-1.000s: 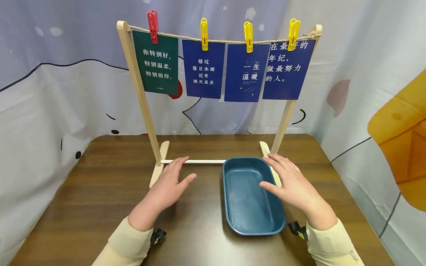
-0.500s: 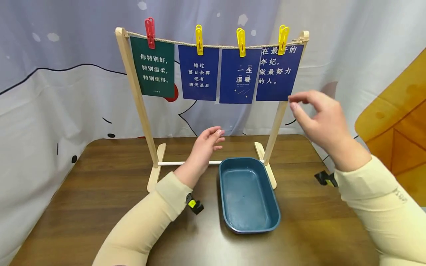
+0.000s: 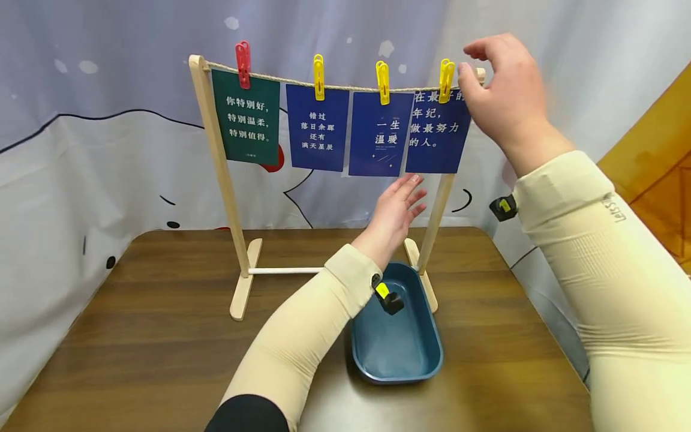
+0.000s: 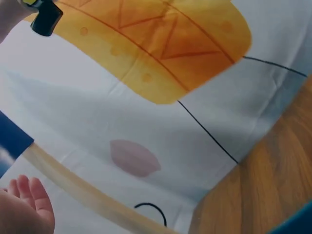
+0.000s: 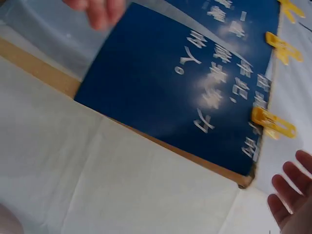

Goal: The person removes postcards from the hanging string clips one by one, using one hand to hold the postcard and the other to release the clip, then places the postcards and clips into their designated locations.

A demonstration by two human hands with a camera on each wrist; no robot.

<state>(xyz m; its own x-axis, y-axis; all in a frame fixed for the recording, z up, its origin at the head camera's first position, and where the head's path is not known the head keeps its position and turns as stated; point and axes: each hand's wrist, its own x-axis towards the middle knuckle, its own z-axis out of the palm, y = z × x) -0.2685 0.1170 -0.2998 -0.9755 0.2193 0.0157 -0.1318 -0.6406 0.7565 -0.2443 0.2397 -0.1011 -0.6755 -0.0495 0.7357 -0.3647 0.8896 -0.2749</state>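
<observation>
In the head view four... several cards hang by clothespins from a rope on a wooden stand. The rightmost is a dark blue card (image 3: 436, 150) with white writing, clipped by a yellow clothespin (image 3: 446, 81). Just right of that clothespin is my right hand (image 3: 510, 90), thumb and fingers apart and nothing between them. The right wrist view shows its fingers (image 5: 287, 183) spread beside the yellow clothespin (image 5: 274, 123). My left hand (image 3: 396, 210) is raised below the card's lower edge, fingers extended and holding nothing. Its fingers (image 4: 39, 197) show under the blue card (image 4: 13, 141) in the left wrist view.
A blue tray (image 3: 396, 354) stands on the wooden table (image 3: 162, 336), partly under my left arm. Left along the rope (image 3: 294, 79) hang a green card (image 3: 247, 120) with a red clothespin (image 3: 243, 66) and two more blue cards. The stand's post (image 3: 224, 174) rises at left.
Both hands have risen from around the tray. The right hand has moved up to the rightmost clothespin; the left has moved rightward and up to below the cards. The cards still hang.
</observation>
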